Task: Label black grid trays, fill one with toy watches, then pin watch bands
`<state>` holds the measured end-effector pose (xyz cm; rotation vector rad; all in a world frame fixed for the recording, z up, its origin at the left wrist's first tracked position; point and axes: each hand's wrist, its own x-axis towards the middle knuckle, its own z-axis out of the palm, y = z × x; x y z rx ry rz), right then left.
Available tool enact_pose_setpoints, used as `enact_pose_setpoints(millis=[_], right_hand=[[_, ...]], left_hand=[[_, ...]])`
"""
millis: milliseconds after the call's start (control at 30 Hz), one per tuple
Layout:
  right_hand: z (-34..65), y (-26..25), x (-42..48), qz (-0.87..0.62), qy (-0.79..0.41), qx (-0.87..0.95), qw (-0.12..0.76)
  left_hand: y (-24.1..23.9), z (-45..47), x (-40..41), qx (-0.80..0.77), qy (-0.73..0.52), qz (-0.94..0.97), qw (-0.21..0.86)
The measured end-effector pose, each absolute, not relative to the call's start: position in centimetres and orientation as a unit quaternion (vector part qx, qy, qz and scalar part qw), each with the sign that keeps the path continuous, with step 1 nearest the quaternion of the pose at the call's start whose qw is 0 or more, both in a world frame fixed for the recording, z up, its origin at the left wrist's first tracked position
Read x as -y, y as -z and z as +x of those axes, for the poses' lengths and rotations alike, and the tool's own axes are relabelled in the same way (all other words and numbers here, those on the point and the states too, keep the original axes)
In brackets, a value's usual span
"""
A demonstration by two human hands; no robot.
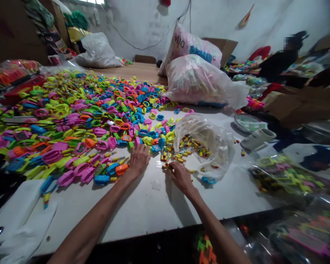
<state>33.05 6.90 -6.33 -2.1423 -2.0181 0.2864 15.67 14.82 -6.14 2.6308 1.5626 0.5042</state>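
Note:
Plastic toy watches (pixel 82 169) in pink, yellow, blue, green and orange lie in a broad heap. At the heap's near right edge rests my left hand (pixel 139 161), its fingers stretched forward against the toys, with no held item visible. My right hand (pixel 180 176) is closed in a pinch beside small yellow-and-red tubes (pixel 178 160); what sits between its fingertips is too small to make out. More such tubes spill from a clear plastic bag (pixel 220 146) lying open just beyond it. Two clear square pieces lie between my hands, one of them a flat clear square (pixel 156 185).
Stuffed white sacks (pixel 200 79) stand at the back of the white table (pixel 143 216). To the right are a round dish (pixel 247 123), a white cup-like container (pixel 260 139) and bagged toys (pixel 286 172). A white device (pixel 13 209) lies front left. Another person (pixel 280 60) sits far right.

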Motion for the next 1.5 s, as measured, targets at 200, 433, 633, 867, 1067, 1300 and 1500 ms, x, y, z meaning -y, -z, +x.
enact_pose_setpoints(millis=[200,433,633,867,1067,1300,1500], right_hand=[[32.4,7.1,-6.8,-0.732,-0.181,0.613,0.238],[31.4,4.4,-6.4,-0.602,-0.410,0.466,0.502],[27.7,2.8,-5.1,-0.552,-0.450,0.498,0.495],[27.8,3.9,-3.9,-0.568,-0.439,0.528,0.453],[27.3,3.7,-3.4,-0.543,-0.515,0.483,0.455],[26.9,3.0,-3.3,-0.482,-0.611,0.452,0.436],[26.8,2.8,-4.0,-0.463,-0.613,0.437,0.467]], left_hand=[[5.9,18.9,-18.2,-0.523,-0.203,0.826,0.057],[5.1,16.6,-13.2,-0.473,-0.419,0.665,0.399],[5.2,15.2,-8.1,-0.461,-0.401,0.498,0.615],[6.7,13.1,-7.0,-0.529,-0.379,0.495,0.576],[6.2,12.8,-6.6,-0.535,-0.407,0.493,0.552],[6.6,12.6,-5.9,-0.457,-0.475,0.356,0.662],[6.3,12.1,-5.8,-0.485,-0.411,0.433,0.639]])
